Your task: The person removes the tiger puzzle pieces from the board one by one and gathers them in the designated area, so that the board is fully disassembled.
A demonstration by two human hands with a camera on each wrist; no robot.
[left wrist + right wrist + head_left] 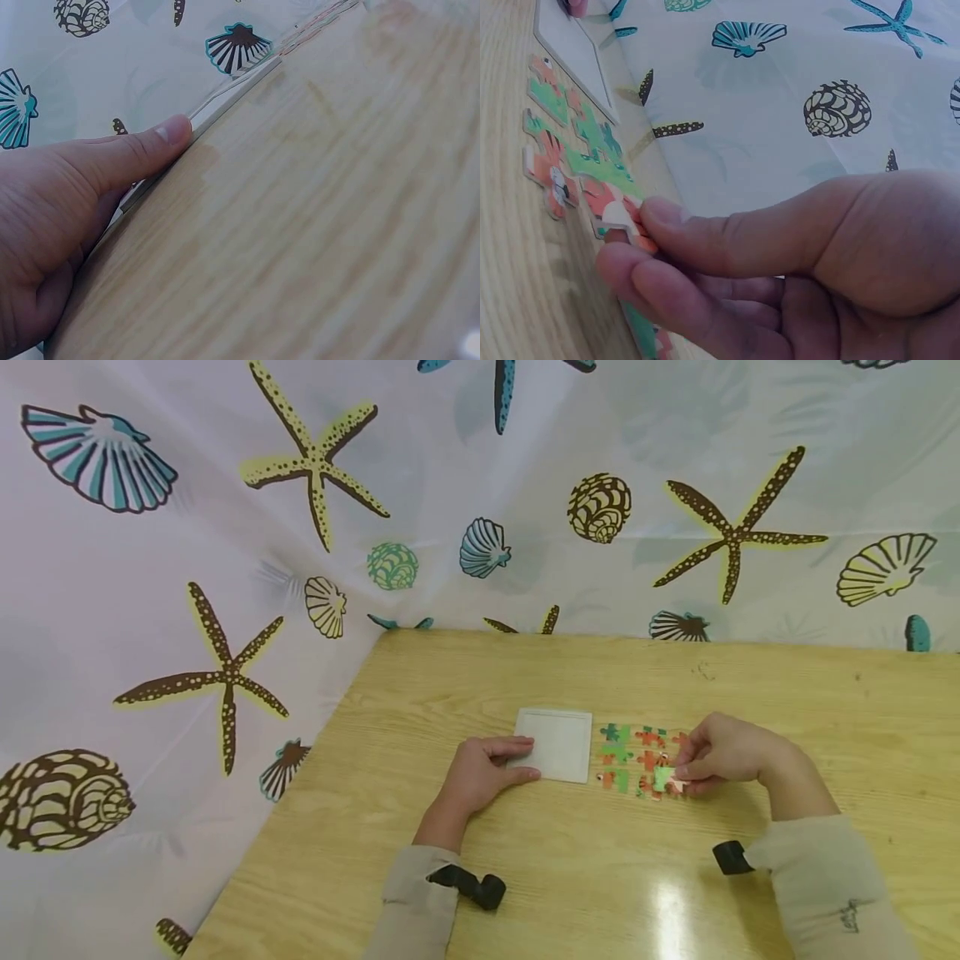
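A square white puzzle tray (558,747) lies flat on the table. My left hand (483,770) holds its left side; in the left wrist view the thumb (174,132) lies against the rim, and the other fingers are mostly hidden. Right of the tray, several jigsaw pieces (617,753) in orange and green lie in rough rows. Over the near right part of these rows, my right hand (731,752) pinches a green, orange and white jigsaw piece (613,204) between thumb and fingers. It overlaps the pieces below; the wrist view does not show whether it touches them.
The wooden table (585,868) spreads around both hands. A white cloth (525,593) printed with shells and starfish hangs along its back and left edges. Black straps (480,889) stick out from both sleeves.
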